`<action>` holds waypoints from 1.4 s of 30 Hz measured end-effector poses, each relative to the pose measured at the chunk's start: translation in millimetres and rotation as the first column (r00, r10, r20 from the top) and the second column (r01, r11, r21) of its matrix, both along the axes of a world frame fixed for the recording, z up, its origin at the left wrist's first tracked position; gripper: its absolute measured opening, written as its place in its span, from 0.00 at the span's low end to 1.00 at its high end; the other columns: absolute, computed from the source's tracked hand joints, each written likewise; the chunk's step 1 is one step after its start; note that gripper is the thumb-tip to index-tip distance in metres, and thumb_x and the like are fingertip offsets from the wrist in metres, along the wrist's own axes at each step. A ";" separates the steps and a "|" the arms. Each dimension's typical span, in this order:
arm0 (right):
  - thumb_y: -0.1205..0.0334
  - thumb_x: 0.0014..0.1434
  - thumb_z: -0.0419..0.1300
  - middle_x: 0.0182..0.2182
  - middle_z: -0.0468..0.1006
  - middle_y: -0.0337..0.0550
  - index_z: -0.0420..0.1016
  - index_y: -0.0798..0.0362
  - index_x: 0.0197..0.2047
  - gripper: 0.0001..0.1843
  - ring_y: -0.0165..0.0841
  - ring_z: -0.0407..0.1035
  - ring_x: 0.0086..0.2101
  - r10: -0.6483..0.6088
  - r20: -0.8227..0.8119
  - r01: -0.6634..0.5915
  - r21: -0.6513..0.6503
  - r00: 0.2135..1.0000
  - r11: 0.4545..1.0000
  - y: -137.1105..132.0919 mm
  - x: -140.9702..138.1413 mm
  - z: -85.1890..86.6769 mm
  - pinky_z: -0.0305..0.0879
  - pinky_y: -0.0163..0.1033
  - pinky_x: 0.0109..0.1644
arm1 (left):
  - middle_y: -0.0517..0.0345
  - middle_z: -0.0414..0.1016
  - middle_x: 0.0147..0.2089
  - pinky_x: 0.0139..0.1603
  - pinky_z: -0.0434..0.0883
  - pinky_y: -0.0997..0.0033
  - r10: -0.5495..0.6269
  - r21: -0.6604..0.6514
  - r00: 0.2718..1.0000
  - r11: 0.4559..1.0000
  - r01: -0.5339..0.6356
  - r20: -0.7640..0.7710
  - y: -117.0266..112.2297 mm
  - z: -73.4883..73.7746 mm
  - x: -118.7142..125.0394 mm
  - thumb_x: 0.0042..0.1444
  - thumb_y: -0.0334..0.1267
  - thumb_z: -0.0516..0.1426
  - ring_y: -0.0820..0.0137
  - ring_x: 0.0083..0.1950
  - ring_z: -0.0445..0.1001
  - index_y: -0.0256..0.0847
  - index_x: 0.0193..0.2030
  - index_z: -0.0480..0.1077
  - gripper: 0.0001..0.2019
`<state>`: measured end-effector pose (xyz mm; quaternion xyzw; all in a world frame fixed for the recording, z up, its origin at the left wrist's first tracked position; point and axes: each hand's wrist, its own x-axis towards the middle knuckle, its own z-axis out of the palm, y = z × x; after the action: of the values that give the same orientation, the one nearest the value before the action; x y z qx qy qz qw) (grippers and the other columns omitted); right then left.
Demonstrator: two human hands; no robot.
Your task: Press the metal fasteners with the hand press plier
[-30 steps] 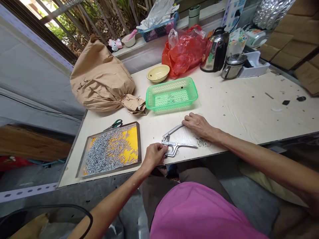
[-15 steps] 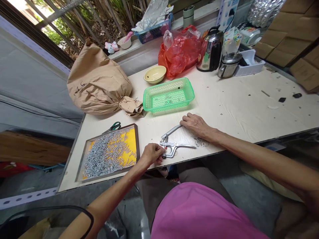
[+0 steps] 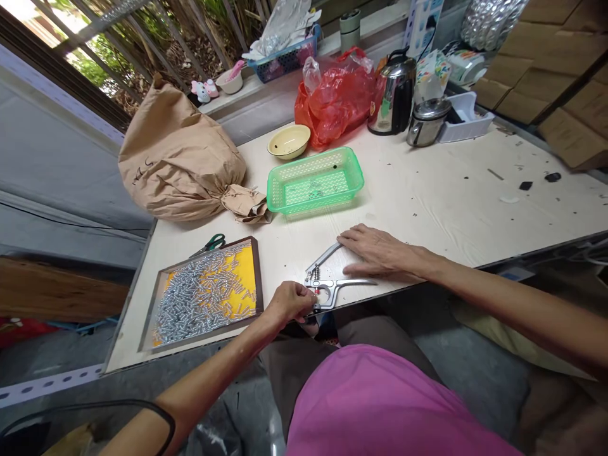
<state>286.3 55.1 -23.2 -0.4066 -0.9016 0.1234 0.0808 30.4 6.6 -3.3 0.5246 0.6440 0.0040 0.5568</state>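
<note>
Silver hand pliers (image 3: pixel 332 284) lie with their handles spread near the front edge of the pale table (image 3: pixel 427 202). My left hand (image 3: pixel 291 302) is closed in a pinch at the pliers' jaw, and what the fingertips hold is too small to make out. My right hand (image 3: pixel 375 250) rests between the two handles, fingers stretched out, touching the upper handle. A framed tray with a yellow floor (image 3: pixel 247 269), full of small silver metal pieces (image 3: pixel 194 297), sits just left of my left hand. A green plastic basket (image 3: pixel 280 190) with a few small pieces stands behind the pliers.
Green-handled scissors (image 3: pixel 211 243) lie behind the tray. A tied brown paper sack (image 3: pixel 175 158) fills the far left. Further back are a yellow bowl (image 3: pixel 289 140), a red plastic bag (image 3: pixel 332 101), a steel kettle (image 3: pixel 394 95) and a steel pot (image 3: pixel 425 120). Cardboard boxes (image 3: pixel 546 69) stand at right.
My right hand has flattened and slid toward me to rest between the handles. My left hand stays pinched at the jaw. The camera has shifted slightly.
</note>
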 end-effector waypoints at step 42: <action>0.56 0.57 0.62 0.39 0.73 0.50 0.73 0.59 0.43 0.15 0.40 0.65 0.41 -0.020 0.151 0.026 -0.040 0.988 0.999 -11.5 -27.7 17.6 0.57 0.41 0.42 | 0.51 0.69 0.40 0.45 0.67 0.61 -0.440 0.605 0.746 0.440 0.664 -0.500 36.0 -3.1 52.5 0.55 0.39 0.59 0.61 0.45 0.66 0.37 0.42 0.70 0.10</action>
<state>258.6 43.6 -5.6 -0.4265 -0.8977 0.1101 0.0056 82.8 42.6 -6.4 0.8828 0.4403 0.0158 0.1631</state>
